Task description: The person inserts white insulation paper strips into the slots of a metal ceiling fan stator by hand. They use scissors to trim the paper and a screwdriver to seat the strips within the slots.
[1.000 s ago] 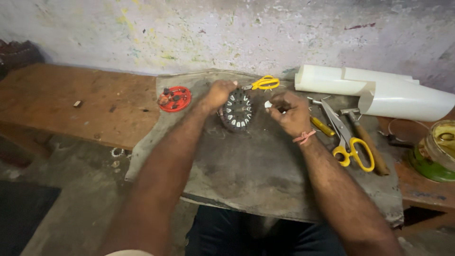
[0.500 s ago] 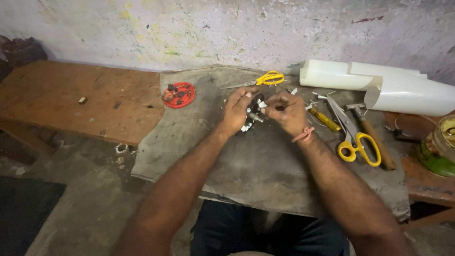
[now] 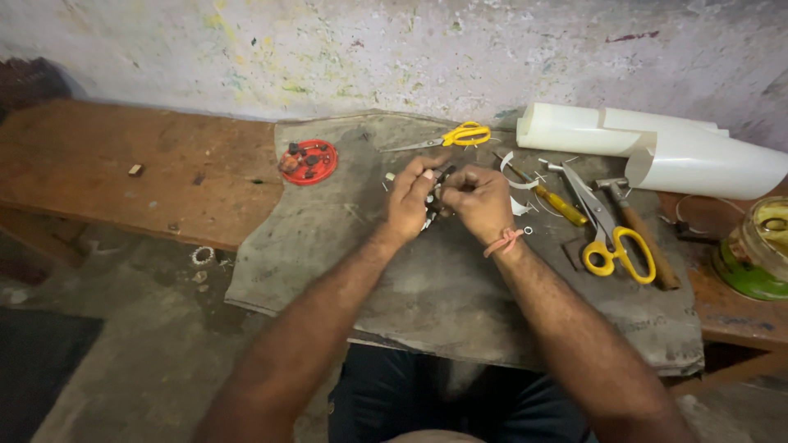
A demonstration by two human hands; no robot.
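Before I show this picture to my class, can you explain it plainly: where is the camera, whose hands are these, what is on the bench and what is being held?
The camera sits on the person's head and looks down, so both bare arms reach in from the bottom. The left hand and right hand meet over a grey cloth spread on a wooden bench. Together they grip a small dark metal part; most of it is hidden by the fingers. On the cloth lie a round red part, small yellow scissors, larger yellow scissors, a screwdriver and a hammer. Rolled white sheets lie by the wall, and a jar stands at the right edge.
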